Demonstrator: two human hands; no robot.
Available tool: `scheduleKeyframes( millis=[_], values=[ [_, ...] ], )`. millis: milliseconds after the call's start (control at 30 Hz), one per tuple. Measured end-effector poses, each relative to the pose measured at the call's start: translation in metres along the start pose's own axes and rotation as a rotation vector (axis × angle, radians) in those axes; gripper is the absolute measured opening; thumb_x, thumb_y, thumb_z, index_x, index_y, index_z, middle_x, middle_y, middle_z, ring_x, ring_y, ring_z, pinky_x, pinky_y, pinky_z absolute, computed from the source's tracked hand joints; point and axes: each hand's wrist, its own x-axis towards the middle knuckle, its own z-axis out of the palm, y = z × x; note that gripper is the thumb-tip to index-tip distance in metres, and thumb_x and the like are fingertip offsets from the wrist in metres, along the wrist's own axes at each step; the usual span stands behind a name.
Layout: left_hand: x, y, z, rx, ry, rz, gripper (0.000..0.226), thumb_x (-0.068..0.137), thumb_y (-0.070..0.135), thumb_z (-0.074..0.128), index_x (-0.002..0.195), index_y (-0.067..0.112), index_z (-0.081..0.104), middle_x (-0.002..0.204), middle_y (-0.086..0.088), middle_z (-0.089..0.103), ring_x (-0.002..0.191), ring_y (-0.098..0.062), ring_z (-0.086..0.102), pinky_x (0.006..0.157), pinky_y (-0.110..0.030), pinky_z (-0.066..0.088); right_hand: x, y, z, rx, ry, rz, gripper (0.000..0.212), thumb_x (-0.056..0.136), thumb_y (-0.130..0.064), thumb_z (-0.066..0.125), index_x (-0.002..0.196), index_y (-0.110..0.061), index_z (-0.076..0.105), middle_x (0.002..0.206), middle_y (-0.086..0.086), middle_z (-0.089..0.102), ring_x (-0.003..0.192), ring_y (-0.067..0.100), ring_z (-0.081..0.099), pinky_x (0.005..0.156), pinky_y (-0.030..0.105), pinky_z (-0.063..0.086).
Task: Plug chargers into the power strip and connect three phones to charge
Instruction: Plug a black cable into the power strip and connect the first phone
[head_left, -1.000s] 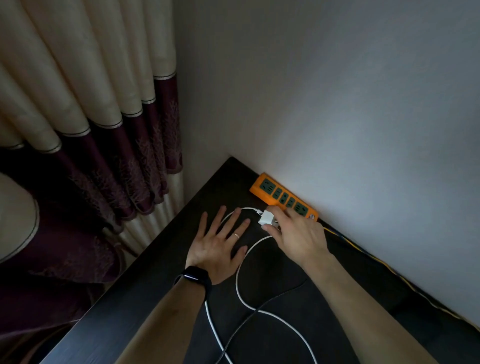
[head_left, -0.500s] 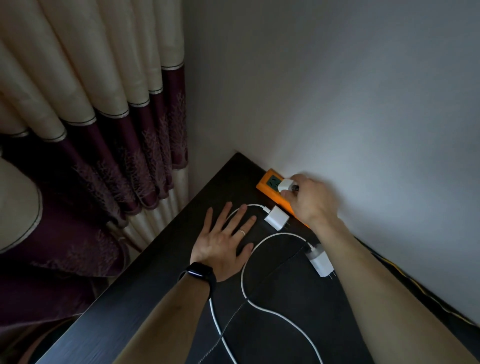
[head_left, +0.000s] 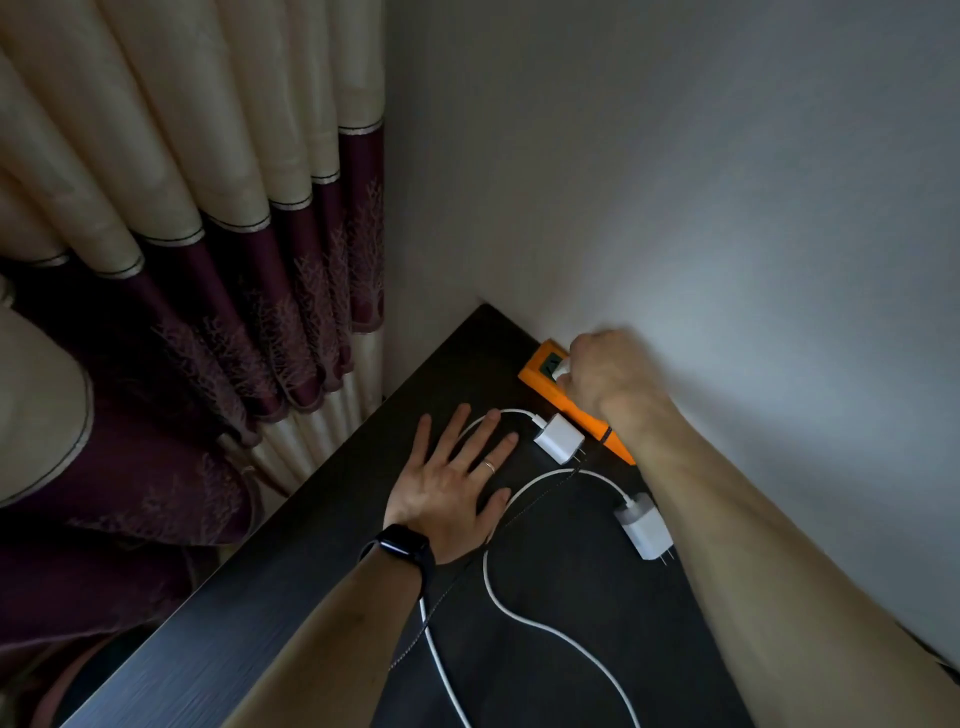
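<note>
An orange power strip lies against the wall at the back of the dark table. My right hand is closed over a white charger at the strip's far sockets and hides most of the strip. Two more white chargers lie loose on the table: one just in front of the strip, one beside my right forearm, each with a white cable. My left hand rests flat on the table with fingers spread, over a cable loop. No phones are in view.
A thin dark braided cable crosses the white cables. Cream and maroon curtains hang left of the table's corner. The white wall runs along the table's back edge. A black watch sits on my left wrist.
My right hand picked up one white charger from the table and carried it back onto the far end of the power strip. The left hand stayed flat in place.
</note>
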Motion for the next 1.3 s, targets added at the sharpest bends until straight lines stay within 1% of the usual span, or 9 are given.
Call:
scheduleKeyframes(
  millis=[333,500,667,900,1000,1100,1167,1233,1300],
  values=[
    [-0.001,0.005,-0.001,0.005,0.004,0.003,0.067,0.098,0.058,0.018,0.156,0.037,-0.008,0.163,0.005,-0.021,0.150,-0.028,-0.022,0.117,-0.061,-0.009,0.001,-0.004,-0.011,-0.059,-0.063,-0.047,0.045,0.094,-0.031,0.064,0.131,-0.008,0.055,0.123,0.016,0.060,0.113,0.031,0.058,0.085,0.036,0.049],
    [-0.003,0.007,-0.003,-0.014,-0.003,0.000,0.066,0.098,0.058,0.017,0.155,0.037,-0.008,0.163,0.006,-0.022,0.149,-0.027,-0.024,0.117,-0.061,-0.012,-0.004,0.002,-0.001,-0.065,-0.056,-0.046,0.042,0.093,-0.035,0.063,0.125,-0.010,0.062,0.114,0.012,0.067,0.102,0.028,0.065,0.084,0.037,0.055],
    [0.001,0.006,-0.003,0.031,-0.040,0.011,0.066,0.099,0.058,0.016,0.155,0.036,-0.011,0.162,0.005,-0.025,0.149,-0.029,-0.024,0.115,-0.060,-0.015,0.005,-0.008,-0.009,-0.104,-0.085,-0.065,0.040,0.093,-0.021,0.062,0.131,-0.009,0.055,0.124,0.015,0.060,0.114,0.031,0.058,0.087,0.036,0.048],
    [0.002,0.007,-0.009,-0.004,-0.055,0.006,0.065,0.098,0.056,0.025,0.157,0.035,0.005,0.165,0.006,-0.014,0.151,-0.029,-0.015,0.116,-0.059,-0.014,-0.004,0.000,0.000,-0.004,-0.023,-0.031,0.043,0.090,-0.033,0.066,0.125,-0.010,0.060,0.116,0.013,0.063,0.107,0.030,0.060,0.087,0.038,0.051],
    [-0.001,0.007,-0.031,-0.049,-0.112,0.042,0.061,0.099,0.043,0.037,0.156,0.031,0.019,0.166,0.006,-0.006,0.152,-0.028,-0.008,0.122,-0.055,-0.001,-0.005,-0.007,-0.002,0.018,-0.048,0.043,0.042,0.089,-0.029,0.068,0.126,-0.011,0.059,0.120,0.014,0.061,0.111,0.031,0.059,0.089,0.038,0.051],
    [-0.030,-0.003,-0.047,-0.190,0.043,0.002,0.052,0.099,0.032,0.041,0.151,0.029,0.034,0.163,0.004,0.017,0.150,-0.022,0.016,0.122,-0.043,0.019,-0.018,-0.016,0.006,0.239,0.002,0.185,0.058,0.086,-0.031,0.070,0.138,-0.016,0.050,0.135,0.017,0.047,0.122,0.034,0.050,0.096,0.041,0.047],
    [-0.065,-0.012,-0.052,-0.298,0.122,-0.059,0.046,0.099,0.029,0.044,0.145,0.029,0.044,0.154,0.004,0.035,0.138,-0.019,0.036,0.113,-0.039,0.035,-0.051,-0.024,0.010,0.423,0.197,0.263,0.069,0.087,-0.036,0.066,0.147,-0.022,0.037,0.148,0.019,0.032,0.132,0.039,0.037,0.101,0.048,0.042],
    [-0.113,-0.023,-0.052,-0.366,0.149,-0.079,0.039,0.098,0.027,0.046,0.137,0.029,0.052,0.141,0.006,0.048,0.123,-0.017,0.048,0.102,-0.036,0.045,-0.101,-0.041,0.020,0.473,0.435,0.296,0.063,0.088,-0.040,0.063,0.143,-0.020,0.043,0.147,0.017,0.037,0.130,0.039,0.039,0.098,0.049,0.043],
    [-0.171,-0.034,-0.046,-0.415,0.170,-0.133,0.034,0.096,0.026,0.050,0.129,0.029,0.058,0.129,0.008,0.056,0.113,-0.015,0.053,0.093,-0.035,0.050,-0.163,-0.072,0.040,0.583,0.460,0.291,0.058,0.088,-0.042,0.062,0.139,-0.017,0.050,0.144,0.015,0.042,0.126,0.038,0.043,0.096,0.048,0.045]
  ],
)
